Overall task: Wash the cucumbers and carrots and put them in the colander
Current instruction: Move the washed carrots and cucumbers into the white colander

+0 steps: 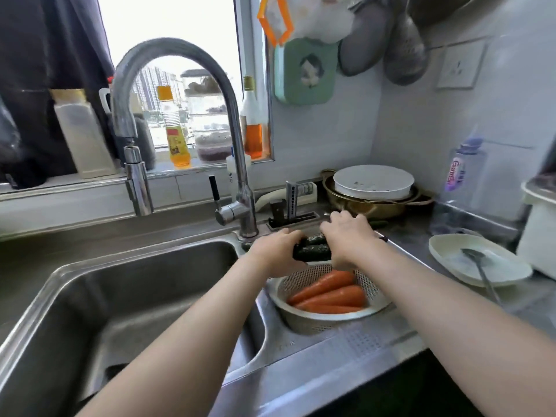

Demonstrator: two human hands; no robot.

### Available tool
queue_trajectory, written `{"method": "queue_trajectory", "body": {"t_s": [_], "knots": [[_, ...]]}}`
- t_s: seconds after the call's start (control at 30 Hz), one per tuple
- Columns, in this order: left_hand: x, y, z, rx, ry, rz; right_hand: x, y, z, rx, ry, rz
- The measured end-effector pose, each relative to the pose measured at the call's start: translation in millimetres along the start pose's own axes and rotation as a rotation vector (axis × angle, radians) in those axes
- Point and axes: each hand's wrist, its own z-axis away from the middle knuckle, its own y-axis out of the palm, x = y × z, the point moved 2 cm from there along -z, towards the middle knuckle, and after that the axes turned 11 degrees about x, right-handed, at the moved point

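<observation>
Where the two dark green cucumbers point(313, 251) are seen, just right of the frame's centre, they are held side by side and roughly level above the far rim of the colander point(319, 322). Their left ends are gripped by the left hand point(275, 251), whose fingers are curled round them. Their right ends are covered from above by the right hand point(349, 239), whose fingers are bent down over them, though how firmly they are closed underneath is hidden by the hand itself. Orange carrots point(331, 293) are already laid in the colander, which is set on the steel draining board in the lower middle of the frame, just beside the sink's right edge. The sink point(120, 296) fills the lower left, and the faucet point(180, 52) arches over it in the upper left; no running water can be made out. A pale plate point(451, 257) with a spoon point(472, 254) on it lies toward the right edge.

The step in hand is judged to be the setting of the cucumbers onto the carrots. If the skins are wet, one cucumber could slide out of the shared grip. Since the pair is held over the rim rather than the bowl's middle, it could then be dropped on the board or into the sink. The colander looks light, so a heavy drop against one side could tip it.
</observation>
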Motion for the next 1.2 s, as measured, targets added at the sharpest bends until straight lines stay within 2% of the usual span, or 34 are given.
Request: {"method": "queue_trajectory", "body": {"t_s": [0.13,0.27,0.4,0.53,0.63,0.73,0.77,0.87,0.97,1.1,1.2], "knots": [[-10,30,-21,0.095,-0.014,-0.131,-19,32,6,0.202,0.012,-0.138],[-15,47,-28,0.171,0.021,-0.002,-22,56,6,0.366,0.028,-0.197],[-26,51,-31,0.166,0.015,-0.057,-36,60,2,0.401,0.031,-0.13],[-32,56,-32,0.351,-0.032,-0.039,-35,66,-4,0.503,0.007,-0.197],[-26,51,-30,0.391,-0.134,-0.067,-16,65,-5,0.493,-0.106,-0.346],[-22,55,-18,0.538,-0.109,-0.037,1,67,-6,0.567,-0.156,-0.383],[-19,57,-15,0.54,-0.094,-0.027,5,66,-6,0.594,-0.157,-0.354],[-2,49,-6,0.403,-0.094,0.057,15,60,-7,0.566,-0.143,-0.309],[22,31,14,0.18,-0.04,0.166,35,32,-3,0.405,-0.198,-0.336],[76,13,60,-0.073,-0.095,0.221,90,-8,1,0.207,-0.334,-0.471],[117,12,107,-0.179,-0.164,0.215,152,-29,6,0.172,-0.474,-0.537]]}}
